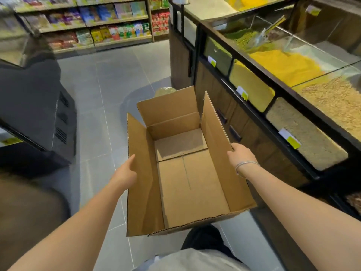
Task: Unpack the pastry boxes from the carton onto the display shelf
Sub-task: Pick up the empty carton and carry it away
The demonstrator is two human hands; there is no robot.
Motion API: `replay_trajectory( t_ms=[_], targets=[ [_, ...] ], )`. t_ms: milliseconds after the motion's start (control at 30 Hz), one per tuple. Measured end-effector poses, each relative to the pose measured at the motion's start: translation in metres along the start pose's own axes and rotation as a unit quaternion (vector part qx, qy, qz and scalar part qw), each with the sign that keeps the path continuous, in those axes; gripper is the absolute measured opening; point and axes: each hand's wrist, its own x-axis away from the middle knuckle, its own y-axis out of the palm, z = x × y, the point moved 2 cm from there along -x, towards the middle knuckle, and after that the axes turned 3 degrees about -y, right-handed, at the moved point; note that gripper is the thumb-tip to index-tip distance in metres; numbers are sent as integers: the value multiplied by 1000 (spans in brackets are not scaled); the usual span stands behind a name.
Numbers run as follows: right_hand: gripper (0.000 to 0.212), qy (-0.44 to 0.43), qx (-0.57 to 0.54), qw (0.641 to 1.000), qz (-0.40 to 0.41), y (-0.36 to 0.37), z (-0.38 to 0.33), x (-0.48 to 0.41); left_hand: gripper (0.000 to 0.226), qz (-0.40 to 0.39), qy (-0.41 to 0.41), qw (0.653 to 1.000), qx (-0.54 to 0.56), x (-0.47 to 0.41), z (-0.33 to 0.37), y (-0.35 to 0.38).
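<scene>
- Closest to the camera, at 6 o'clock, are a pale grey shirt hem (193,259) and a dark shoe (203,237); just past them is the brown corrugated cardboard carton (191,184).
- Mid-frame, the carton appears to be held clear of the grey tiled floor (93,106), with all four flaps standing up.
- Its inside shows only bare cardboard: no pastry box is visible in it, nor anywhere on the floor around it.
- At 9 o'clock on the carton, the left grip (127,171), a bare hand, lies with straight fingers flat against the outer face of the left flap, pressing and not curled round anything.
- At 3 o'clock, the right grip (241,155), with a thin silver bracelet (246,165) at the wrist, has its fingers bent at the right flap's edge and looks clamped on the cardboard.
- Wooden store shelves of coloured packets (101,26) stand far off at 11 o'clock; too blurred to tell whether the pastry boxes sit there.
- Glass-fronted bulk bins of yellow and tan grains (252,87) run along 2 to 4 o'clock, and a dark cabinet (33,106) stands at 9 o'clock.
- Judging by the bare carton, the unpacking looks finished; what probably remains is clearing the carton away.
</scene>
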Motion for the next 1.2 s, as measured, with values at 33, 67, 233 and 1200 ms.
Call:
replay_trajectory(
  t_ms=[33,67,233,1200],
  targets=[
    [33,3,3,1000,-7,1,-2,-18,74,4,-8,1000,-2,-10,8,2],
    [33,0,11,1000,-22,1,-7,-44,74,6,-21,1000,-2,-25,19,6],
    [36,-22,63,993,-96,4,-22,-159,75,9,-82,997,5,-88,72,25],
    [25,29,152,972,-177,59,-78,-507,39,-128,-224,965,54,-415,203,44]
  ],
)
